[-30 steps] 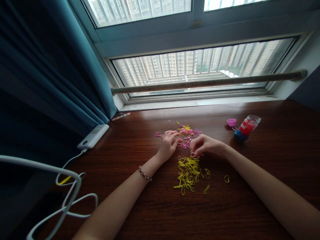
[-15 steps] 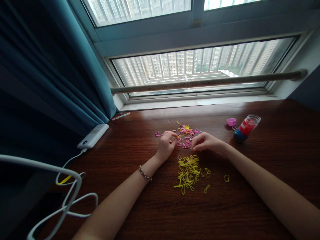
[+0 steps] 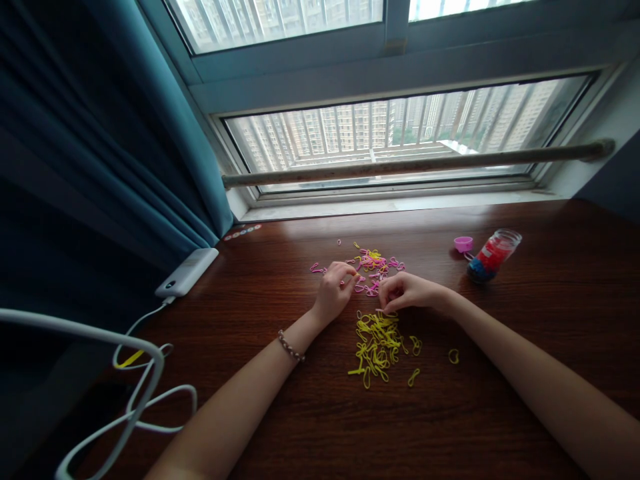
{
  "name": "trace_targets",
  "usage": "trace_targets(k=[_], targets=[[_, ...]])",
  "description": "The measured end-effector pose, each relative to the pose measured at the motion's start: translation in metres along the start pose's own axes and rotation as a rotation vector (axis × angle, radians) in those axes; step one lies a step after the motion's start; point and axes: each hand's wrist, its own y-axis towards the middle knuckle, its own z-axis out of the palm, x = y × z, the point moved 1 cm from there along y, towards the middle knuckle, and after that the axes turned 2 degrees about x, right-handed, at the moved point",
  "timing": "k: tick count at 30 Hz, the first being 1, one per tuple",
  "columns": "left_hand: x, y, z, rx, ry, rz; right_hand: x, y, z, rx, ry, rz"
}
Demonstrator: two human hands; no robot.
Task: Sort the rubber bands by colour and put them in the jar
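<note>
A mixed heap of pink and yellow small rubber bands [image 3: 374, 265] lies on the dark wooden table [image 3: 280, 413] near the window. Closer to me is a heap of yellow bands [image 3: 376, 341]. My left hand [image 3: 334, 290] rests at the left edge of the mixed heap, its fingers curled and pinched at the bands there. My right hand [image 3: 406, 293] sits between the two heaps with its fingertips pinched together over the top of the yellow heap; what it pinches is too small to name.
A glass jar [image 3: 491, 255] with red and blue contents lies on its side at the right, its pink lid [image 3: 463, 243] beside it. A white power bank [image 3: 186, 272] and white cables [image 3: 135, 373] are at the left, beside a teal curtain [image 3: 100, 133].
My right hand went up to the mixed heap and came back down to the top of the yellow heap. My left hand's fingers curled into a pinch and stayed at the mixed heap.
</note>
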Motion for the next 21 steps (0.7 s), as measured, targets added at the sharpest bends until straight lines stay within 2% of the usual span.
trace_targets(k=[2,5,8,12,14,17,21], targets=[[0.000,0.000,0.000,0.003,-0.003,0.012,0.001,-0.003,-0.004,-0.135,0.132,0.023],[-0.006,-0.001,-0.002,0.040,-0.012,0.058,-0.005,-0.008,-0.013,-0.456,0.275,0.045],[-0.020,-0.003,-0.004,0.159,-0.034,0.182,-0.018,-0.011,-0.020,-0.647,0.253,0.070],[-0.041,-0.008,-0.004,0.407,-0.032,0.428,-0.031,-0.012,-0.024,-0.711,-0.055,0.086],[-0.044,-0.010,-0.003,0.473,-0.004,0.493,-0.032,-0.012,-0.024,-0.733,-0.203,0.090],[-0.038,-0.009,-0.002,0.417,0.089,0.421,-0.030,-0.011,-0.022,-0.774,-0.375,0.066],[-0.024,-0.003,-0.002,0.276,0.236,0.238,-0.030,-0.008,-0.018,-0.716,-0.592,0.009]])
